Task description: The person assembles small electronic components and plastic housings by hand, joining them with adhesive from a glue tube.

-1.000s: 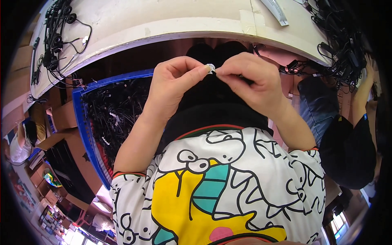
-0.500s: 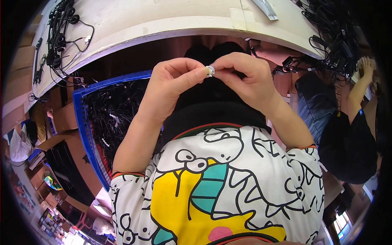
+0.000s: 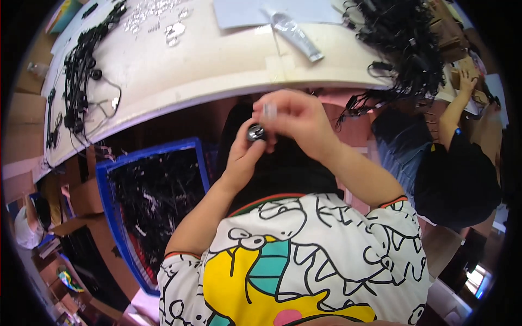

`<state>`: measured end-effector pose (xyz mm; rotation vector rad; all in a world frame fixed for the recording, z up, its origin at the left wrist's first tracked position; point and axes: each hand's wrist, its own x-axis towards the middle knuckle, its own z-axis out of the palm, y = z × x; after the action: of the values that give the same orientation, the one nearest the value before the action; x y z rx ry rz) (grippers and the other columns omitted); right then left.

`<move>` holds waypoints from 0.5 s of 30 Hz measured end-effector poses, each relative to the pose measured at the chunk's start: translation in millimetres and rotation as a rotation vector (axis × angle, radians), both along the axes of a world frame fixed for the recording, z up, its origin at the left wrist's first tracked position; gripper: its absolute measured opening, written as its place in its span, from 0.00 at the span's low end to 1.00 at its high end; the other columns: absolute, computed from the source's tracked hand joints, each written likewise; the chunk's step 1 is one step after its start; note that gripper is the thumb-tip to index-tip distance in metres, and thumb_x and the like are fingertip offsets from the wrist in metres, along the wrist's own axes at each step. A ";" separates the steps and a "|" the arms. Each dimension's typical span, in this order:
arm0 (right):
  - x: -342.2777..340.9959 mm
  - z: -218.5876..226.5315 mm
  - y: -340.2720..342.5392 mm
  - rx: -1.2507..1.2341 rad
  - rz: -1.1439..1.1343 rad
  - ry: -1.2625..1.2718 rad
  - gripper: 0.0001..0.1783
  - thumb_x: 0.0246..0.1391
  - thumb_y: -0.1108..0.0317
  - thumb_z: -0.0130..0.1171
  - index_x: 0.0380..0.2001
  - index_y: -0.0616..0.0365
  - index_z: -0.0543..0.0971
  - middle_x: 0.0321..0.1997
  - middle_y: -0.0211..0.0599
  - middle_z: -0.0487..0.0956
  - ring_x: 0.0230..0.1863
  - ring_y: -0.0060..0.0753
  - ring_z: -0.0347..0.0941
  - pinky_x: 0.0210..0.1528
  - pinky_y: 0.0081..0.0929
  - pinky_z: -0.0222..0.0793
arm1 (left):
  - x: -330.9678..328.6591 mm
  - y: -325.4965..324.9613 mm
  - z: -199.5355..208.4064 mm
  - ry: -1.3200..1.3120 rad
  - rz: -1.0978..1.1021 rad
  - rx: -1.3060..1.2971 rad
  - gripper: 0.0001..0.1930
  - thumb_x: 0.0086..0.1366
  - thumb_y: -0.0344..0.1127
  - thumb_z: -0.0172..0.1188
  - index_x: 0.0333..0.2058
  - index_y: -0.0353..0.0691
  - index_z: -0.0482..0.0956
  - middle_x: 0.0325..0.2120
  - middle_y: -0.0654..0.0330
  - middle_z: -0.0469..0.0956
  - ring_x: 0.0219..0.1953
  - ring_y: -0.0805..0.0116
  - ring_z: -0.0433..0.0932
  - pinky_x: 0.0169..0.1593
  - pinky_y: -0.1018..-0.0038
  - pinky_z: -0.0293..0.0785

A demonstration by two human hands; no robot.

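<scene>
My left hand [image 3: 246,152] is closed around a small round black part [image 3: 255,132] with a shiny, lens-like face turned up. Just above it, my right hand [image 3: 293,117] pinches a small whitish, see-through piece [image 3: 268,111], blurred by motion. Both hands are close together over my lap, in front of the table's near edge. I cannot tell whether the two small parts touch.
On the white table [image 3: 179,76] lie a squeezed silver tube [image 3: 296,38], a white sheet [image 3: 239,13], small clear pieces [image 3: 174,32] and black cable bundles [image 3: 402,43]. A blue crate [image 3: 201,155] full of black parts stands left. A co-worker [image 3: 457,179] sits at the right.
Both hands held the whitish piece between their fingertips; now only the right has it. The left hand has lowered and shows the black round part. The view has shifted, showing more table.
</scene>
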<state>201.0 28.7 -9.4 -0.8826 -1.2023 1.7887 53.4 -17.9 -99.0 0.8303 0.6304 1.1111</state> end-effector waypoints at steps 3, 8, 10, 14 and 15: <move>10.7 9.6 -6.3 1.160 0.025 -0.391 0.06 0.36 0.72 0.61 0.24 0.53 0.79 0.29 0.30 0.75 0.34 0.32 0.71 0.40 0.29 0.67 | -0.6 7.9 35.9 -0.247 0.124 -0.031 0.29 0.50 0.55 0.59 0.42 0.41 0.61 0.29 0.63 0.65 0.30 0.75 0.64 0.37 0.82 0.60; 9.2 31.1 3.8 1.322 0.342 -0.648 0.08 0.35 0.74 0.56 0.24 0.50 0.78 0.28 0.25 0.76 0.29 0.25 0.73 0.35 0.25 0.69 | -17.6 19.6 70.7 0.009 0.135 0.099 0.08 0.49 0.29 0.55 0.25 0.39 0.64 0.23 0.63 0.64 0.26 0.78 0.60 0.32 0.83 0.57; 10.1 41.5 42.6 1.218 -0.030 -0.691 0.12 0.37 0.77 0.51 0.30 0.53 0.74 0.29 0.33 0.75 0.29 0.38 0.73 0.30 0.28 0.70 | -30.4 22.4 81.4 0.075 0.189 0.091 0.07 0.49 0.26 0.54 0.24 0.39 0.64 0.23 0.63 0.66 0.25 0.78 0.61 0.31 0.83 0.58; 28.4 36.2 133.0 0.980 -0.321 -1.351 0.26 0.44 0.48 0.55 0.40 0.58 0.71 0.38 0.40 0.74 0.31 0.39 0.71 0.35 0.30 0.67 | -47.8 22.7 95.6 0.209 0.169 0.212 0.07 0.47 0.22 0.56 0.22 0.37 0.66 0.20 0.63 0.68 0.23 0.80 0.64 0.27 0.85 0.60; 25.9 40.3 141.1 0.865 -0.235 -1.475 0.28 0.44 0.44 0.53 0.37 0.59 0.72 0.34 0.41 0.75 0.29 0.39 0.71 0.34 0.31 0.66 | -52.5 23.7 95.2 0.243 0.146 0.239 0.07 0.47 0.22 0.57 0.21 0.37 0.67 0.20 0.63 0.68 0.21 0.80 0.65 0.26 0.85 0.61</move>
<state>226.8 169.8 31.0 -1.6705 -2.2858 0.0313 0.9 5.8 -3.9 1.1514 0.7796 1.2441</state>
